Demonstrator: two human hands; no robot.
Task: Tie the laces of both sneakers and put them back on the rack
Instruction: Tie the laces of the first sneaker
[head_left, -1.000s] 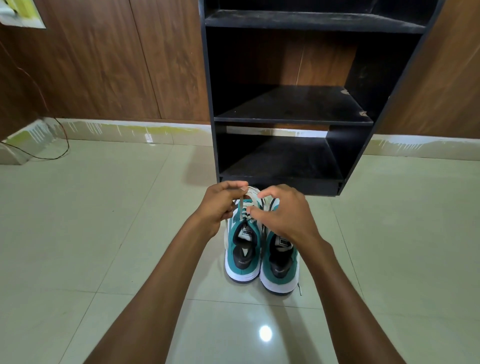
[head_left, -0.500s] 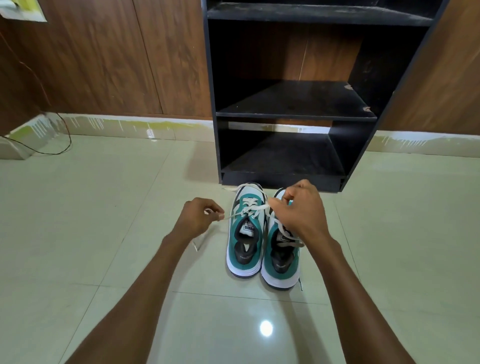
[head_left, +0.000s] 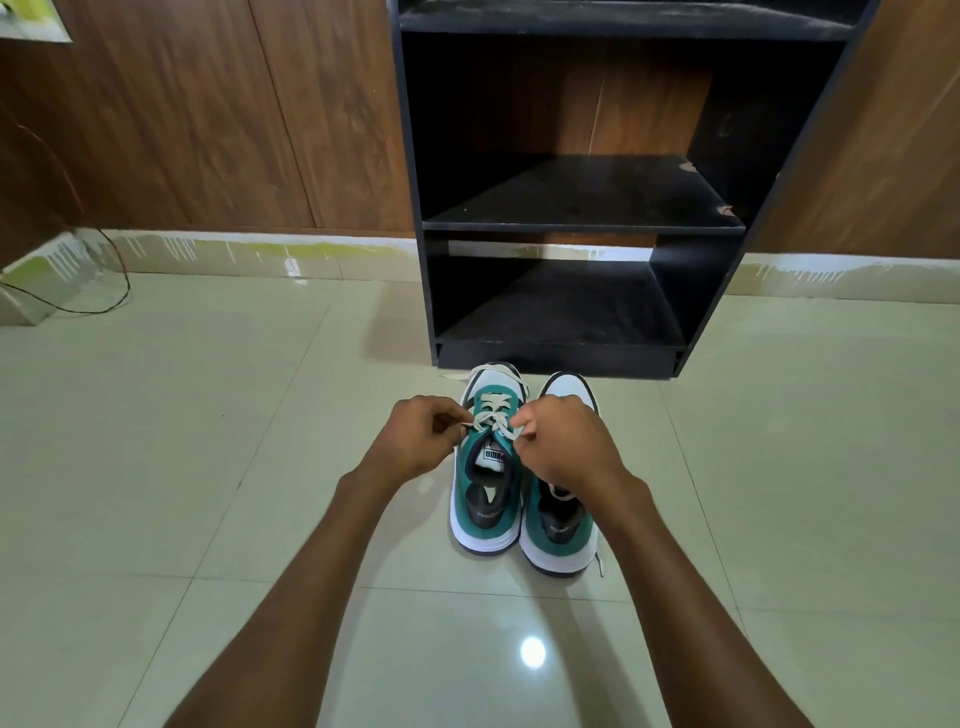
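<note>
Two teal-and-white sneakers stand side by side on the tiled floor, toes toward the black rack (head_left: 576, 226). The left sneaker (head_left: 485, 499) has cream laces (head_left: 493, 418) crossed over its tongue. My left hand (head_left: 415, 441) pinches one lace end at the shoe's left side. My right hand (head_left: 563, 447) pinches the other end, and it covers the front of the right sneaker (head_left: 558, 540). A loose lace tip (head_left: 601, 564) of the right sneaker trails by its heel.
The rack's two lower shelves hold nothing, and its base stands just beyond the sneakers' toes. Brown wood panels line the wall behind. A thin cable (head_left: 104, 291) loops on the floor at the far left by a low ledge.
My left hand, which had pulled a lace end out to the left, has come back in beside the left sneaker. Both hands now sit close together over its laces.
</note>
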